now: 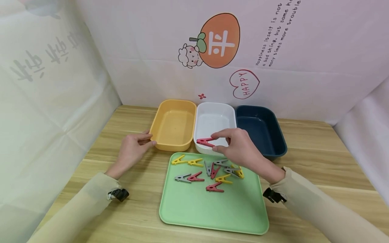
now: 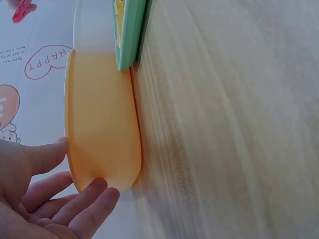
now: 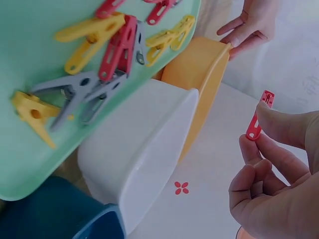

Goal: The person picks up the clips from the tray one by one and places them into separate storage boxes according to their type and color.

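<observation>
Right hand (image 1: 241, 145): grip pinching red clip (image 1: 205, 142) by its handles | Left hand (image 1: 132, 148): grip holding yellow tub (image 1: 174, 126) at corner | Technique: pinch lightly, clearing white tub (image 1: 216, 118)

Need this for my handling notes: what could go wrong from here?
The red clip is pinched by the right hand's thumb and fingertips, so it might slip out. The left hand touches the yellow bin's corner; a push could nudge the white bin beside it. On the green tray, a gray clip and a yellow clip overlap, so lifting one may drag the other.
</observation>
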Tool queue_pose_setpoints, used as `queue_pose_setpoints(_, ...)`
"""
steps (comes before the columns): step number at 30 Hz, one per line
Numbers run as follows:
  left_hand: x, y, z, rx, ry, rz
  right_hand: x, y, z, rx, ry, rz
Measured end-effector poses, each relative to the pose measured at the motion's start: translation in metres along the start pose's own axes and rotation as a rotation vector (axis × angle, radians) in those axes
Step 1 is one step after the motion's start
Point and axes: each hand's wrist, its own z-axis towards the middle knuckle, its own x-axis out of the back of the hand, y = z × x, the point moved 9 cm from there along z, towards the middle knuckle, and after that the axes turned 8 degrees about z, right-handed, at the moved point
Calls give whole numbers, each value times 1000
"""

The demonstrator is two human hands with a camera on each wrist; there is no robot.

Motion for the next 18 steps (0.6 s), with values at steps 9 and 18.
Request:
queue_pose_setpoints(9,-1,-2,1,20,1,-36,-7,-1,32,-34,-18,10)
queue_pose_setpoints(18,0,-2,2,9,12,-37,-19,0,66,-43,-26,16)
